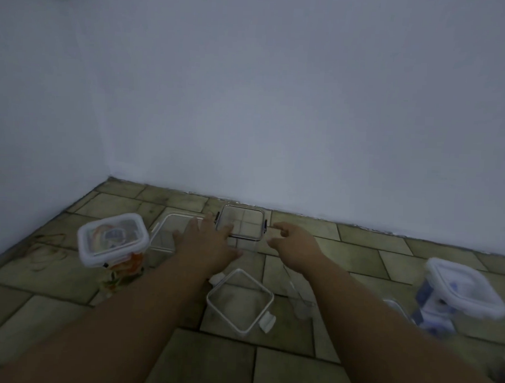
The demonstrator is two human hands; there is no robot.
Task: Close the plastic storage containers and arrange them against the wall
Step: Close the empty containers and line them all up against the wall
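Observation:
A clear container with a dark-rimmed lid [241, 222] stands on the tiled floor close to the wall. My left hand [207, 241] reaches to its left side, fingers spread, touching or nearly touching its near-left corner. My right hand [292, 245] hovers at its right side, fingers curled and empty. Left of it lies a clear white-rimmed container [168, 228], partly hidden by my left hand. An open white-rimmed container [239, 300] sits nearer me between my forearms. At the left stands a lidded tall container with orange print [113, 240], and a lidded one with blue print [461, 290] at the right.
The white wall [278, 105] meets the floor just behind the containers and turns a corner at the far left. A faint clear plastic piece [297, 297] lies right of the open container. Bare floor tiles [266, 371] stretch along the near edge.

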